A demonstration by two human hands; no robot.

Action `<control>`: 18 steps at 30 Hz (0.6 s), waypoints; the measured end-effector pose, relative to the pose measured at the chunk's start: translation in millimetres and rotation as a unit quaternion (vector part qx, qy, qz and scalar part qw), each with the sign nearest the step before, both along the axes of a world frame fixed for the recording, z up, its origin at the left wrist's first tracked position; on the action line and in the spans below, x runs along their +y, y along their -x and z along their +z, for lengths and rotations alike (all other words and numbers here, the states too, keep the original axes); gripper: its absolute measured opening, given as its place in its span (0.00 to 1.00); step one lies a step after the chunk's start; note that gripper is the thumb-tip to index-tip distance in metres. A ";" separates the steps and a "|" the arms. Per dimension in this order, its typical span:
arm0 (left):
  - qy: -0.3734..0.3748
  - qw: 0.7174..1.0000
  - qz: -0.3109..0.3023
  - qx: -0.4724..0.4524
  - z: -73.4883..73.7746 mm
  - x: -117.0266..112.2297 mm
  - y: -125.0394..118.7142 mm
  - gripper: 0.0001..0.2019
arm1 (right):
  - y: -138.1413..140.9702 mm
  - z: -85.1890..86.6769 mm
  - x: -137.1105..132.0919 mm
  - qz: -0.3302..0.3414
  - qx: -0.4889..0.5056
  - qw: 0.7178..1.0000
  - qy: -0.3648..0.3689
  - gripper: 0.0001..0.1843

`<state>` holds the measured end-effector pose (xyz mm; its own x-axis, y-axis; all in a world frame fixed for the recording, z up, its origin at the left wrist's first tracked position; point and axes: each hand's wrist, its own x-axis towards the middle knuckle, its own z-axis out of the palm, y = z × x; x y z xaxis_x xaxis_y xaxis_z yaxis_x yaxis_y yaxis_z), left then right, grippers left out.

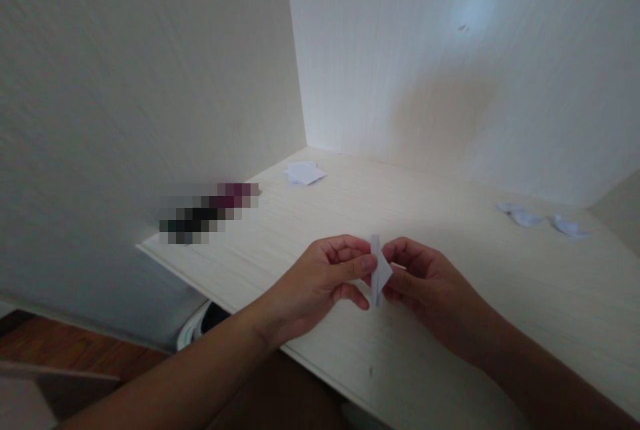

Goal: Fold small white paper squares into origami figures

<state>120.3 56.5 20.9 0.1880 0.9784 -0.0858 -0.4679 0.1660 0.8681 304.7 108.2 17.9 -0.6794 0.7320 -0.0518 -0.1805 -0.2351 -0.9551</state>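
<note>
Two hands pinch a small folded paper (pixel 379 271) just above the table (pixel 500 303): left hand (pixel 320 280) grips one side, right hand (pixel 425 283) the other. Creasing, likely; align edges, then press firmly.

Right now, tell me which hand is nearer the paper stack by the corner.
Left. The left hand is almost straight in front of the paper stack; the right hand is farther right. Both pinch the folded paper.

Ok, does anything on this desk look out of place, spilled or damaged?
Nothing stands out. Left hand and right hand pinch a folded paper over the desk; paper stack far back, folded pieces at right.
</note>
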 end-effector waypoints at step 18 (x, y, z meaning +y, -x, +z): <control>-0.099 0.965 0.192 0.148 -6.0 6.1 -7.3 0.11 | 4.8 -0.4 -6.4 -0.217 -0.135 0.932 -0.259 0.07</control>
